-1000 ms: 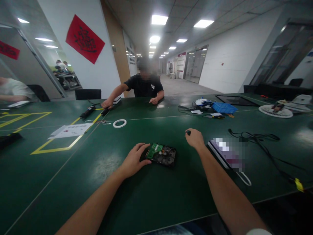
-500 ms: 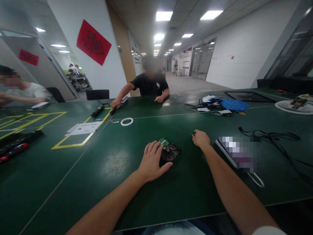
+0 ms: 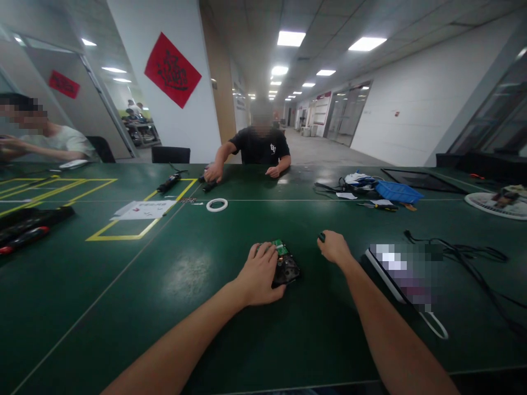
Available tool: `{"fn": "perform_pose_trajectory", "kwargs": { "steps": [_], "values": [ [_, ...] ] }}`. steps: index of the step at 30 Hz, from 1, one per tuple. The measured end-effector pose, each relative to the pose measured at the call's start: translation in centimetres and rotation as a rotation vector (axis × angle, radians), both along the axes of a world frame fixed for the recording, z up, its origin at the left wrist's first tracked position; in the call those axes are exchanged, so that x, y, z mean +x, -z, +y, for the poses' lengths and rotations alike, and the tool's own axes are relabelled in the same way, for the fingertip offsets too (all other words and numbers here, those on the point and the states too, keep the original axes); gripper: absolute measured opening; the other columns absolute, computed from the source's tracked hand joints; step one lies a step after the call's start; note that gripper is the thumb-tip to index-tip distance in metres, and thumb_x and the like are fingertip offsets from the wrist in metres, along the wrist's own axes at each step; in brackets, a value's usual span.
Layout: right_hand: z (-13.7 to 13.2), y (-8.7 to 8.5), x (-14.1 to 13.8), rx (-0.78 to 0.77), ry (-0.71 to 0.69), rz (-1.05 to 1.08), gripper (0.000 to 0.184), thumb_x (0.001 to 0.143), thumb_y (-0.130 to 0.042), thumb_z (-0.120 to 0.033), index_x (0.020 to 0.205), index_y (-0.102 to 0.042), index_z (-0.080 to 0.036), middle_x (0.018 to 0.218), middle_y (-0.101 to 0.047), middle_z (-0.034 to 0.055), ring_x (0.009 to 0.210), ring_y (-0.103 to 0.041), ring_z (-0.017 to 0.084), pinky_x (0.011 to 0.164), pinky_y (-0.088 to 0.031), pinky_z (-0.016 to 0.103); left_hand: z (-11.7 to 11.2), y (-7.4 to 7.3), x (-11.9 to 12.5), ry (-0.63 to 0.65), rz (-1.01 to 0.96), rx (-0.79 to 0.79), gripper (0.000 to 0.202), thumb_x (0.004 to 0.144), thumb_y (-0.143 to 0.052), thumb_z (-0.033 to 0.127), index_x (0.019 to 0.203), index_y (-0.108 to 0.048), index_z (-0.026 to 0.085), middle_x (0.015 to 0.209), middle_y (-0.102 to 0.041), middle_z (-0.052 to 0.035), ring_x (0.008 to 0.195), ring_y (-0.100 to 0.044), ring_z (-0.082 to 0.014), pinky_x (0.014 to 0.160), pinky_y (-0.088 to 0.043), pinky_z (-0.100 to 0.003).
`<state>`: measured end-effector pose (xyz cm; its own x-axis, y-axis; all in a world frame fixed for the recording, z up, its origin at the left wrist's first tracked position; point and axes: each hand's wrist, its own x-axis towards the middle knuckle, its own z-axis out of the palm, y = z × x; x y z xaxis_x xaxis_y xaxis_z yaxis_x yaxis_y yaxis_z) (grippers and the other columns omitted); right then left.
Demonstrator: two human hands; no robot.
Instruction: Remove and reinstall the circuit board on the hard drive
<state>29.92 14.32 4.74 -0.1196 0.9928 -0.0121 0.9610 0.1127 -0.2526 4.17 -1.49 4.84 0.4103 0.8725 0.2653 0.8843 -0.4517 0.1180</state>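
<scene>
A black casing with a bared green circuit board lies flat on the green table in front of me. My left hand steadies it, fingers over its left side and thumb along its near edge, hiding part of it. To the right of the casing, my right hand is closed around a small dark object. Only one end of that object shows at the fingertips, so its kind is unclear. A gap of bare table separates the right hand from the casing.
A thick pale-edged device with a blurred top lies right of my right forearm, near black cables. Further off are a white ring, a blue tray and a paper sheet. Across the table, a person's hand touches a dark tool.
My head view has tilted and shifted slightly. The right hand has turned a little, with the dark object still in it. Across the table, the person's hand has shifted slightly with the dark tool.
</scene>
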Motion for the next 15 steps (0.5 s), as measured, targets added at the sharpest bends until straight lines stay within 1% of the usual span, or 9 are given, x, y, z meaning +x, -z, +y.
{"fn": "perform_pose_trajectory", "kwargs": {
  "steps": [1,3,5,7,9,10,12,15],
  "values": [
    [-0.3,0.0,-0.4,0.004,-0.028,0.000,0.020,0.096,-0.054,-0.031,0.101,-0.068,-0.017,0.095,-0.072,0.0133,0.080,-0.070,0.022,0.068,-0.047,0.029,-0.1,-0.3,-0.7,0.037,0.003,-0.016,0.084,0.078,-0.064,0.061,0.144,-0.048,0.011,0.149,-0.049,-0.0195,0.143,-0.034,-0.0406,0.122,-0.013,-0.057],
    [-0.9,0.1,-1.2,0.026,-0.078,-0.003,0.018,0.095,-0.056,-0.030,0.100,-0.068,-0.018,0.097,-0.073,0.0128,0.083,-0.070,0.022,0.070,-0.046,0.029,-0.2,-0.8,-2.0,0.091,-0.003,-0.047,0.086,0.075,-0.068,0.062,0.145,-0.048,0.015,0.150,-0.049,-0.0160,0.144,-0.034,-0.0393,0.122,-0.015,-0.056],
    [-1.4,0.2,-2.1,0.047,-0.126,-0.005,0.018,0.095,-0.056,-0.031,0.100,-0.068,-0.018,0.101,-0.073,0.0131,0.091,-0.070,0.024,0.076,-0.046,0.030,-0.3,-1.0,-2.4,0.109,-0.029,-0.067,0.090,0.073,-0.067,0.071,0.142,-0.050,0.017,0.150,-0.049,-0.0144,0.144,-0.034,-0.0391,0.121,-0.019,-0.056],
    [-1.7,0.3,-2.8,0.050,-0.170,-0.003,0.019,0.096,-0.056,-0.033,0.099,-0.068,-0.018,0.104,-0.073,0.0131,0.097,-0.069,0.025,0.082,-0.046,0.031,-0.3,-0.9,-2.0,0.078,-0.063,-0.061,0.096,0.070,-0.062,0.084,0.136,-0.055,0.015,0.146,-0.053,-0.0161,0.143,-0.035,-0.0403,0.120,-0.019,-0.057],
    [-1.9,0.4,-3.3,0.039,-0.196,0.001,0.020,0.097,-0.056,-0.034,0.098,-0.068,-0.018,0.104,-0.073,0.0132,0.100,-0.068,0.025,0.086,-0.045,0.030,-0.3,-0.5,-0.9,0.010,-0.083,-0.025,0.101,0.066,-0.057,0.092,0.129,-0.059,0.012,0.138,-0.058,-0.0192,0.140,-0.038,-0.0421,0.121,-0.017,-0.059],
    [-2.0,0.5,-3.5,0.032,-0.199,0.003,0.020,0.097,-0.056,-0.034,0.098,-0.068,-0.017,0.105,-0.073,0.0135,0.101,-0.068,0.025,0.087,-0.045,0.030,-0.3,-0.3,-0.3,-0.028,-0.087,0.000,0.103,0.065,-0.055,0.094,0.126,-0.060,0.011,0.136,-0.058,-0.0206,0.138,-0.039,-0.0426,0.121,-0.016,-0.059],
    [-2.0,0.5,-3.7,0.019,-0.195,0.010,0.020,0.097,-0.057,-0.034,0.099,-0.068,-0.016,0.105,-0.073,0.0147,0.102,-0.069,0.025,0.087,-0.045,0.030,-0.3,0.2,0.6,-0.080,-0.096,0.041,0.103,0.066,-0.055,0.094,0.126,-0.060,0.011,0.135,-0.058,-0.0215,0.136,-0.042,-0.0420,0.120,-0.019,-0.059],
    [-2.1,0.4,-3.6,-0.003,-0.192,0.039,0.020,0.098,-0.056,-0.032,0.099,-0.066,-0.015,0.102,-0.073,0.0144,0.093,-0.072,0.023,0.082,-0.046,0.028,-0.3,0.6,1.0,-0.085,-0.117,0.067,0.099,0.070,-0.058,0.089,0.133,-0.057,0.013,0.137,-0.057,-0.0194,0.133,-0.045,-0.0395,0.118,-0.024,-0.056]
  ]
}}
